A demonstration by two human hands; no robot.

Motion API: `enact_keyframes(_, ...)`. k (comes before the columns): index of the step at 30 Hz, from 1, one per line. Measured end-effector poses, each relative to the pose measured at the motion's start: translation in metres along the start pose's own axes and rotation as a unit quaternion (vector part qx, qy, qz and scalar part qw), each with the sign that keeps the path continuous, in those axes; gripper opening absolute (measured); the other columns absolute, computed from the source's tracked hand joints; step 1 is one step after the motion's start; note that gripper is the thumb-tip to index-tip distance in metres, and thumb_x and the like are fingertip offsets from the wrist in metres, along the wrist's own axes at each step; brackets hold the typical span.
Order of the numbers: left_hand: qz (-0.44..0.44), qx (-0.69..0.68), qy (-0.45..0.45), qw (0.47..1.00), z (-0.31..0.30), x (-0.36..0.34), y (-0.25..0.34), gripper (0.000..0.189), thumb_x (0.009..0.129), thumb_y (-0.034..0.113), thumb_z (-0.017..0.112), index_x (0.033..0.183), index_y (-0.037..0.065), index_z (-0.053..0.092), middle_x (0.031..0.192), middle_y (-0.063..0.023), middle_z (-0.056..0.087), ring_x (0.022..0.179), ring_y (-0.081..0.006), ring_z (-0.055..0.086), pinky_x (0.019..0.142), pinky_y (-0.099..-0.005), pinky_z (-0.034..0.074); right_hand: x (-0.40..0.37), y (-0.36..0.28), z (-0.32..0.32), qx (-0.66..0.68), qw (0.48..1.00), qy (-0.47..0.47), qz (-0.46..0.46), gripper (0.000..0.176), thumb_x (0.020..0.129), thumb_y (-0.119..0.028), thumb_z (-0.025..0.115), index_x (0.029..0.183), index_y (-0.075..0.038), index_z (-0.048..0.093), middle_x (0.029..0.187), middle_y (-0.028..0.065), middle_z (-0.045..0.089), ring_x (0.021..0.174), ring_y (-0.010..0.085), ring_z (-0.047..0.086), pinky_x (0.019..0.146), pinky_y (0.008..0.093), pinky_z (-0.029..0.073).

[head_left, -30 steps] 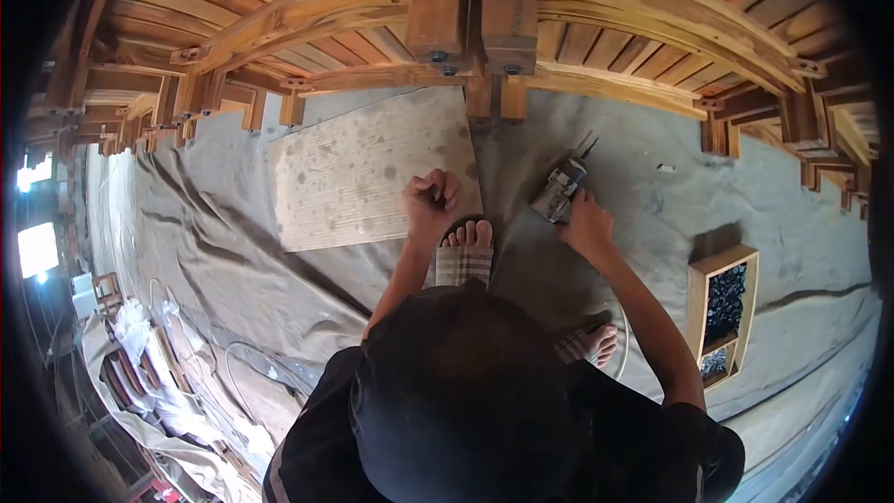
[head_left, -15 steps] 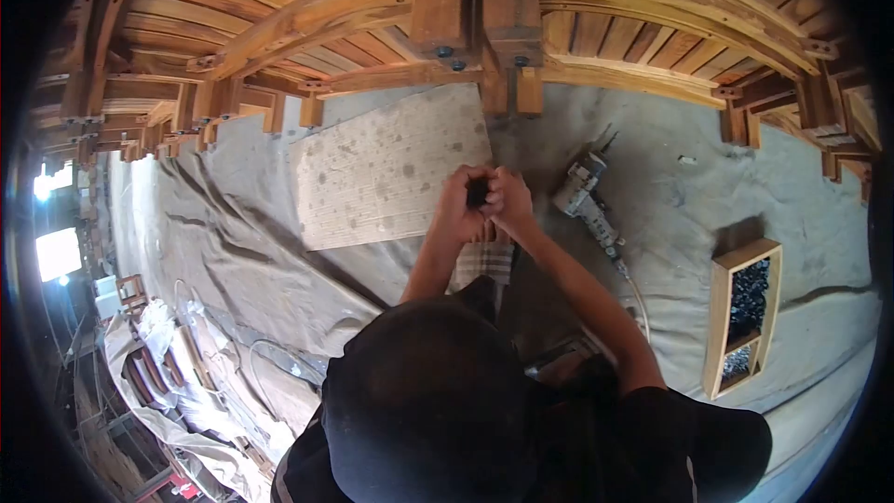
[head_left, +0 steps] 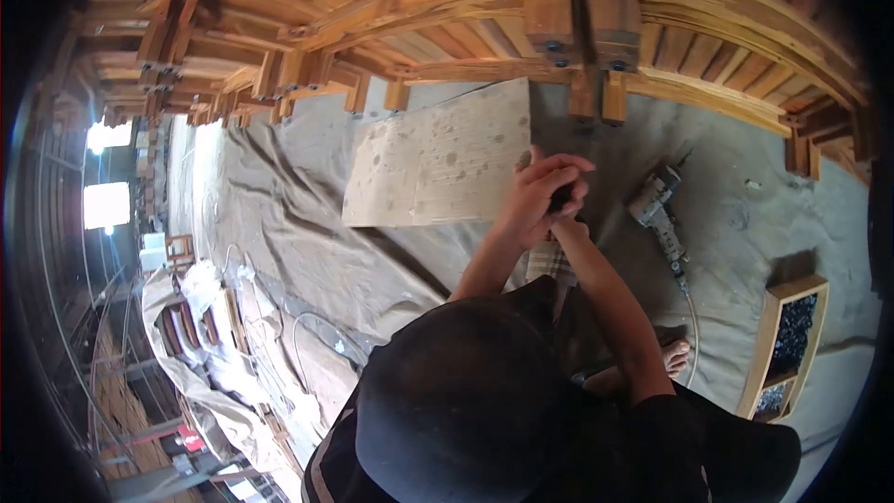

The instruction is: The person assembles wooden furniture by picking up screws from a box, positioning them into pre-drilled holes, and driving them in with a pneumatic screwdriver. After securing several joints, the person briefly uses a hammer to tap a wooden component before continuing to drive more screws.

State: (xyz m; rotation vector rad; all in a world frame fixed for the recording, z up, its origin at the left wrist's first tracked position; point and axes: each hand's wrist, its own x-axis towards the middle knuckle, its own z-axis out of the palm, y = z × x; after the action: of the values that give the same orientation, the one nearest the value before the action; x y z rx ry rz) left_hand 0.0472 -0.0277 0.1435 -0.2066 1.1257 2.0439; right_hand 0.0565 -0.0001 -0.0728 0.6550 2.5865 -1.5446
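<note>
My left hand (head_left: 536, 197) is raised in front of my body, its fingers stretched across the top of my right hand. Curled fingers close my right hand (head_left: 572, 199) around something small and dark (head_left: 561, 196) between the two palms; its kind cannot be made out. Both hands are close together above the right end of a spotted cardboard sheet (head_left: 438, 163). To the right of them a pistol-shaped power tool (head_left: 659, 210) with a thin bit and a hose lies on the floor cloth.
Wooden slatted furniture (head_left: 419, 14) with bolted legs spans the far side. On the right stands a divided wooden box (head_left: 759, 363) of small dark hardware. A wrinkled cloth (head_left: 270, 177) covers the floor. Wrapped wooden pieces (head_left: 191, 317) lie at lower left.
The whole view has shifted, so things appear further right. My left fingers have loosened from a closed clasp and now stretch over my right hand. A bare foot has come into view.
</note>
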Motion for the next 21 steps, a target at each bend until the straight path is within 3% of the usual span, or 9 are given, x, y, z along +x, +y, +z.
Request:
enact_keyframes(5, -0.004, 0.046, -0.017, 0.999, 0.019, 0.023, 0.006, 0.017, 0.092, 0.010, 0.049, 0.100, -0.001, 0.059, 0.068, -0.0080, 0.053, 0.049, -0.0135, 0.045, 0.039, -0.0240, 0.026, 0.001, -0.028, -0.020, 0.110, 0.982, -0.051, -0.143, 0.017, 0.084, -0.020, 0.058, 0.095, -0.007, 0.059, 0.096, 0.0059, 0.055, 0.084, 0.0190, 0.056, 0.062, 0.0318, 0.048)
enact_keyframes(7, -0.021, 0.007, -0.027, 0.999, 0.044, 0.027, 0.016, 0.016, 0.091, 0.008, 0.050, 0.098, -0.002, 0.059, 0.067, -0.0083, 0.053, 0.049, -0.0132, 0.044, 0.038, -0.0244, 0.026, -0.023, -0.059, -0.004, 0.241, 0.932, -0.186, -0.198, 0.018, 0.084, -0.020, 0.058, 0.096, -0.007, 0.059, 0.099, 0.0060, 0.055, 0.085, 0.0182, 0.056, 0.060, 0.0313, 0.047)
enact_keyframes(9, -0.022, -0.021, -0.072, 0.997, 0.063, 0.032, 0.016, 0.017, 0.093, 0.009, 0.050, 0.099, -0.003, 0.059, 0.068, -0.0081, 0.053, 0.050, -0.0124, 0.044, 0.040, -0.0239, 0.028, -0.076, -0.087, 0.042, 0.355, 0.832, -0.383, -0.184, 0.020, 0.087, -0.025, 0.057, 0.093, -0.006, 0.059, 0.094, 0.0047, 0.056, 0.087, 0.0149, 0.054, 0.066, 0.0333, 0.047)
enact_keyframes(11, -0.021, -0.024, -0.123, 0.992, 0.069, 0.034, 0.009, 0.015, 0.092, 0.008, 0.050, 0.098, -0.003, 0.059, 0.067, -0.0085, 0.054, 0.051, -0.0127, 0.045, 0.040, -0.0239, 0.029, -0.105, -0.078, 0.062, 0.270, 0.749, -0.533, -0.287, 0.023, 0.088, -0.028, 0.057, 0.088, -0.006, 0.059, 0.083, 0.0031, 0.059, 0.083, 0.0124, 0.054, 0.071, 0.0358, 0.046)
enact_keyframes(15, -0.006, -0.028, -0.086, 0.996, 0.061, 0.030, 0.004, 0.014, 0.091, 0.008, 0.051, 0.095, -0.003, 0.059, 0.065, -0.0089, 0.054, 0.051, -0.0133, 0.048, 0.040, -0.0240, 0.030, -0.090, -0.095, -0.009, -0.116, 0.639, -0.736, -0.190, 0.023, 0.087, -0.025, 0.057, 0.097, -0.006, 0.063, 0.081, 0.0043, 0.064, 0.078, 0.0148, 0.058, 0.071, 0.0399, 0.048)
enact_keyframes(16, -0.007, -0.042, -0.066, 0.997, 0.058, 0.033, 0.003, 0.013, 0.091, 0.008, 0.051, 0.093, -0.003, 0.059, 0.065, -0.0089, 0.055, 0.051, -0.0132, 0.048, 0.040, -0.0241, 0.030, -0.076, -0.081, -0.018, -0.040, 0.672, -0.717, -0.178, 0.025, 0.088, -0.025, 0.058, 0.103, -0.006, 0.064, 0.095, 0.0050, 0.064, 0.088, 0.0123, 0.058, 0.075, 0.0344, 0.047)
enact_keyframes(18, -0.021, -0.071, -0.033, 0.997, 0.054, 0.037, -0.003, 0.013, 0.091, 0.007, 0.051, 0.091, -0.002, 0.060, 0.065, -0.0087, 0.055, 0.051, -0.0130, 0.048, 0.041, -0.0241, 0.031, -0.030, -0.010, -0.032, 0.151, 0.728, -0.664, -0.074, 0.025, 0.089, -0.023, 0.059, 0.106, -0.006, 0.065, 0.102, 0.0038, 0.064, 0.093, 0.0102, 0.058, 0.076, 0.0283, 0.047)
enact_keyframes(20, -0.019, -0.037, 0.015, 0.999, 0.054, 0.040, -0.003, 0.013, 0.090, 0.008, 0.051, 0.089, -0.002, 0.061, 0.066, -0.0086, 0.055, 0.051, -0.0129, 0.048, 0.042, -0.0244, 0.033, -0.008, 0.018, -0.062, 0.210, 0.805, -0.554, -0.015, 0.021, 0.089, -0.021, 0.061, 0.102, -0.005, 0.063, 0.093, 0.0023, 0.064, 0.086, 0.0109, 0.058, 0.072, 0.0287, 0.047)
enact_keyframes(21, -0.021, -0.020, 0.041, 0.999, 0.053, 0.042, -0.003, 0.013, 0.090, 0.008, 0.052, 0.088, -0.001, 0.061, 0.066, -0.0086, 0.055, 0.051, -0.0128, 0.049, 0.042, -0.0245, 0.033, -0.003, -0.001, -0.099, 0.163, 0.862, -0.478, -0.043, 0.018, 0.089, -0.019, 0.061, 0.100, -0.004, 0.061, 0.092, 0.0026, 0.064, 0.085, 0.0113, 0.057, 0.072, 0.0296, 0.047)
